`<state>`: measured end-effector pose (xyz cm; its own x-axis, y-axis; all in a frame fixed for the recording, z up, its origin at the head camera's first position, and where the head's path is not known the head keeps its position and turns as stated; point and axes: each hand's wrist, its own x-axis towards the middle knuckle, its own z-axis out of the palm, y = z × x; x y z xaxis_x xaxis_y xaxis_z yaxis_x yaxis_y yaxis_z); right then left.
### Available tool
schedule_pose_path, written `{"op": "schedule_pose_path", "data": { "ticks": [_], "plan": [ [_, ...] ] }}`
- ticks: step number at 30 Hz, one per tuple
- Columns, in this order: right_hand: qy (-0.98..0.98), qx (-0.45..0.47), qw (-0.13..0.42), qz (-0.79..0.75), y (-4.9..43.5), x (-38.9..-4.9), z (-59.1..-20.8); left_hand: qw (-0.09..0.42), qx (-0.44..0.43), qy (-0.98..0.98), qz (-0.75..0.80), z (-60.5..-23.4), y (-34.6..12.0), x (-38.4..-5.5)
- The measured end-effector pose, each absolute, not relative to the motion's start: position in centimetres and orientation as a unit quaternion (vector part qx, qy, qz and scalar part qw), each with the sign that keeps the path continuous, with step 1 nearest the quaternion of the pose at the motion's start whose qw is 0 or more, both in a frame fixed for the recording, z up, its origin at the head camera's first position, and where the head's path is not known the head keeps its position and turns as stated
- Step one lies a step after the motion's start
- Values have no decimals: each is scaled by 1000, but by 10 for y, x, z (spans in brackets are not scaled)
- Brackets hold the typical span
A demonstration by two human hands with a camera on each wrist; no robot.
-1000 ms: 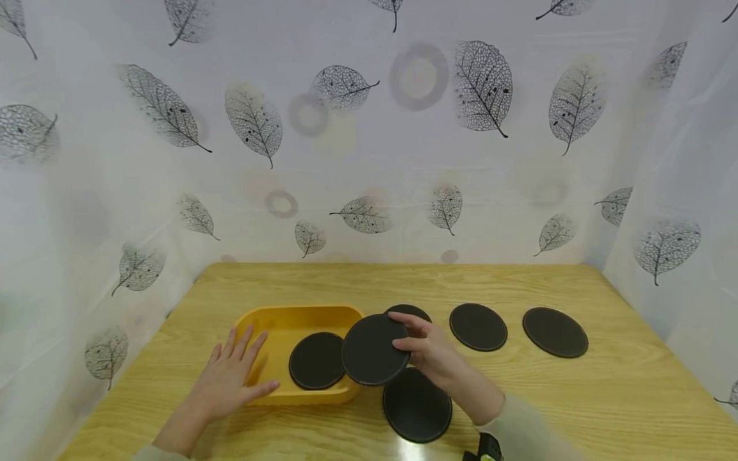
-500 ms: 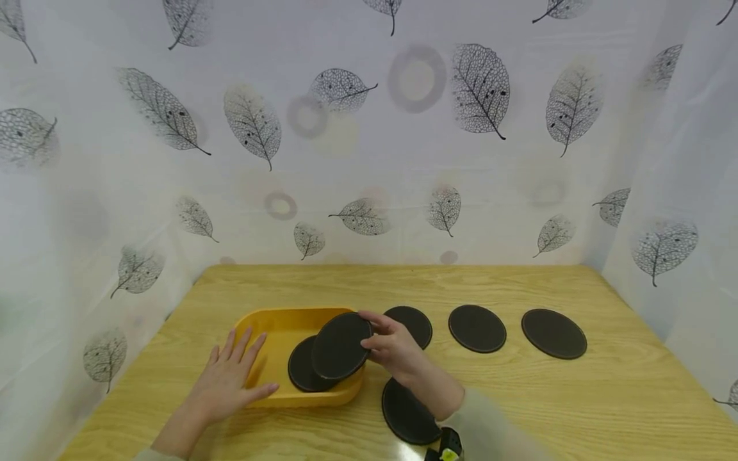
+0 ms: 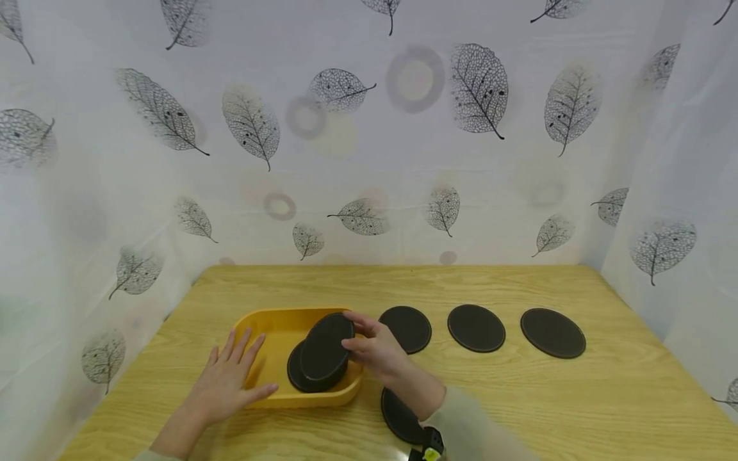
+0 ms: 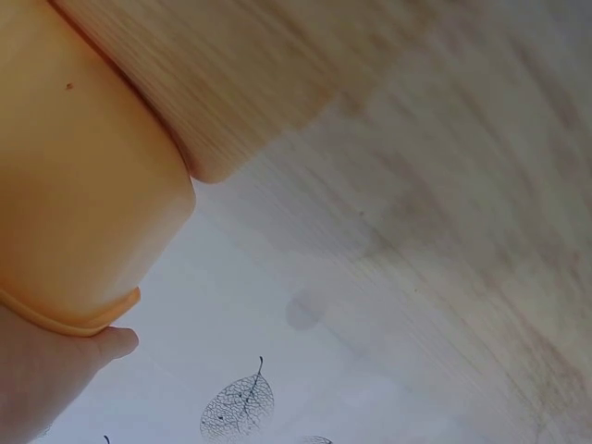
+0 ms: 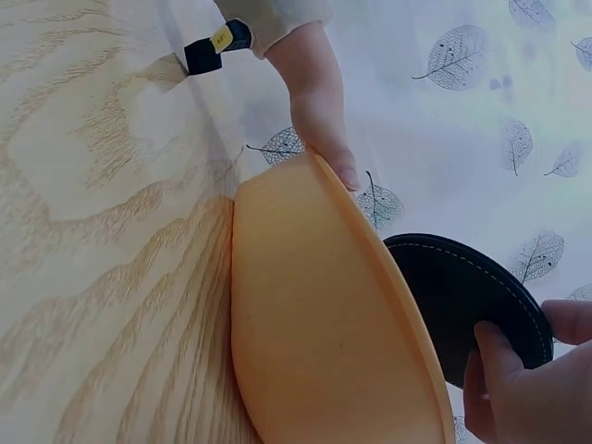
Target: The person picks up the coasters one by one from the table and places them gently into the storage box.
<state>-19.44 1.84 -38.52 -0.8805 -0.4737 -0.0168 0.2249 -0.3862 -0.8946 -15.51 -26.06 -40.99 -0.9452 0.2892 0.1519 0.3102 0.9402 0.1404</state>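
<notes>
In the head view, my right hand [image 3: 377, 352] pinches a round black coaster [image 3: 327, 349] by its right edge. This coaster is tilted over the right part of a yellow tray [image 3: 294, 402]. Beneath it, partly covered, another black coaster [image 3: 296, 371] lies in the tray. With fingers spread, my left hand [image 3: 221, 387] rests at the tray's left side. The right wrist view shows pale stitching along the held coaster [image 5: 453, 287], thumb and fingers on its rim. From the left wrist, only part of the left hand [image 4: 46, 370] appears at the tray's edge [image 4: 92, 185].
Three more black coasters lie in a row to the right: a near one [image 3: 405, 328], a middle one [image 3: 476, 328] and a far-right one [image 3: 553, 333]. Another coaster [image 3: 400, 416] is partly hidden under the right forearm. A leaf-patterned curtain [image 3: 369, 160] surrounds the wooden table [image 3: 519, 410].
My right hand has carried the held coaster leftward, from the tray's right edge to over the coaster inside, tilting it more. The left hand has stayed in place.
</notes>
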Motion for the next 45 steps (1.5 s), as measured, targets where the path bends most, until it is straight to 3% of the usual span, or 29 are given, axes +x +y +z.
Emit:
{"op": "schedule_pose_path", "data": {
  "ticks": [25,45],
  "plan": [
    [496,-111,214,-834,6,-192,-384,59,-156,-982,-86,-409,-260,-155],
    [600,-156,168,-767,53,-191,-380,61,-159,-981,-93,-409,-261,-154]
  ]
}}
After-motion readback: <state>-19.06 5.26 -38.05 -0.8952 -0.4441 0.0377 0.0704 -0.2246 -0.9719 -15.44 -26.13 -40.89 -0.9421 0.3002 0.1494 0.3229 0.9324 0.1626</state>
